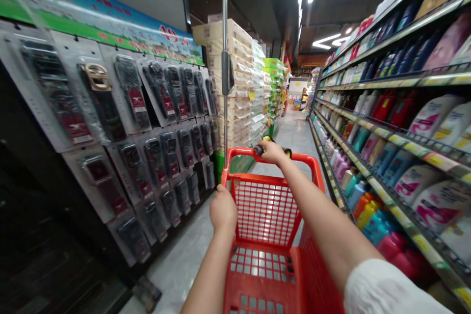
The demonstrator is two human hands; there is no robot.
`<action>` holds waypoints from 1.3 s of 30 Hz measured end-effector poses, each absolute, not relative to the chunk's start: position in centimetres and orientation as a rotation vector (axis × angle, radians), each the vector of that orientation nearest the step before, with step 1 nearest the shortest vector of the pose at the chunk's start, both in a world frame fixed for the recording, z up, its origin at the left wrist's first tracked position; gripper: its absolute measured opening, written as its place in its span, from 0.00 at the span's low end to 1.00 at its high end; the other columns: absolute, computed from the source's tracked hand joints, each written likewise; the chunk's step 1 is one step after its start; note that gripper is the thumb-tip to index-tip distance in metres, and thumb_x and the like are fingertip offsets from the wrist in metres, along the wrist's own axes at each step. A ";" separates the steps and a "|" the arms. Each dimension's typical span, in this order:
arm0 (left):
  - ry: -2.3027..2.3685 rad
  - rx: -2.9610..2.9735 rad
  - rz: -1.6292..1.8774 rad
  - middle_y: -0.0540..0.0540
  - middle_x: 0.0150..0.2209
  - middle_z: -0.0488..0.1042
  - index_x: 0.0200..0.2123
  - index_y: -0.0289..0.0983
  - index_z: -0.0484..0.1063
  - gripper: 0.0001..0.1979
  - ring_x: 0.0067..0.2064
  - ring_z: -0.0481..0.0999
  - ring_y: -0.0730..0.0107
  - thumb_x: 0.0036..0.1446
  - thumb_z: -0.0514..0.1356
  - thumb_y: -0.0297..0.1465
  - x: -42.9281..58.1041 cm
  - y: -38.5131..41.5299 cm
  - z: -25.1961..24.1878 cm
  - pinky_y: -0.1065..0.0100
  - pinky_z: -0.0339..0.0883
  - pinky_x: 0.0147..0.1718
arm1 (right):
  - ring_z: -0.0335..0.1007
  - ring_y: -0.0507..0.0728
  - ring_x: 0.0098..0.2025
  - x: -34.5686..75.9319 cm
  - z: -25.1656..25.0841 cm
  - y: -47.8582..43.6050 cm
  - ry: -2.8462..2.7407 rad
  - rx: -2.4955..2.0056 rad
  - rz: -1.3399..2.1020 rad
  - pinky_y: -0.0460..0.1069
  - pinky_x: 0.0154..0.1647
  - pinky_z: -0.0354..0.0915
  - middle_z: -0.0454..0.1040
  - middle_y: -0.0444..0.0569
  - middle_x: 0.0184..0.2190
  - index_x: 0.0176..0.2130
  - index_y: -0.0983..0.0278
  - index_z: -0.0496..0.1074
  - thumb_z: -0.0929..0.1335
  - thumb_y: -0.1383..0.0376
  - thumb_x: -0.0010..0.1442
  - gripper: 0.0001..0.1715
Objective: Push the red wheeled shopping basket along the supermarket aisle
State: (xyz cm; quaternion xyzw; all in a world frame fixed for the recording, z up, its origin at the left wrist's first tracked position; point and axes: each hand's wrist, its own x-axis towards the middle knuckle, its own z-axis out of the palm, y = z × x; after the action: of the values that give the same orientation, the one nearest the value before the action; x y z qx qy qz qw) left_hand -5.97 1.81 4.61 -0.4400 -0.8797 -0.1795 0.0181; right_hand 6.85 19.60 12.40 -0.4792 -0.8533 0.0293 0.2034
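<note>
Head view: red shopping cart (311,162) stands in a store aisle, low and central in frame. Left side: display rack (147,122) of hanging carded packs, just beside the cart. Right side: shelves (405,137) of bottles, near the cart's right wall. Ahead on the left: stacked paper-goods packs (239,83). Metal pole (224,34) rises upright at the cart's far left corner. Cart long axis runs away from the person, along the aisle, far end pointing down it. Left hand (223,210): fingers closed over the left rim. Right hand (271,151): fingers wrapped around a black-and-yellow grip (259,149) at the far rim
</note>
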 end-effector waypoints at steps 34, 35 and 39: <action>-2.762 -1.311 -0.939 0.37 0.39 0.79 0.42 0.33 0.71 0.18 0.42 0.79 0.57 0.65 0.41 0.29 -6.1 0.7 4.8 0.66 0.64 0.34 | 0.63 0.62 0.52 3.2 12.2 14.6 -2.279 -1.224 -0.267 0.58 0.53 0.56 0.72 0.55 0.47 0.58 0.57 0.64 0.61 0.75 0.58 0.30; -2.761 -1.312 -0.931 0.37 0.39 0.79 0.42 0.34 0.70 0.18 0.42 0.79 0.57 0.65 0.41 0.29 -6.2 0.7 4.7 0.66 0.64 0.34 | 0.63 0.62 0.53 2.5 12.2 15.2 -2.350 -1.276 -0.261 0.60 0.55 0.53 0.72 0.54 0.47 0.59 0.56 0.63 0.61 0.74 0.59 0.30; -2.755 -1.338 -0.884 0.37 0.38 0.79 0.43 0.34 0.70 0.17 0.41 0.79 0.57 0.65 0.42 0.29 -6.3 0.9 4.7 0.66 0.65 0.34 | 0.64 0.59 0.54 -1.1 11.6 16.7 -2.658 -1.124 -0.223 0.56 0.56 0.54 0.72 0.52 0.50 0.58 0.56 0.63 0.61 0.72 0.59 0.28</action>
State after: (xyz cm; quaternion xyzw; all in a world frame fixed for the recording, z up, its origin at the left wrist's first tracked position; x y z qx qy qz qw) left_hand -6.33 0.90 4.67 -0.4197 -0.8640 -0.2773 -0.0234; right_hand -1.15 16.69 11.56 -0.3853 -0.9113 -0.0763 0.1233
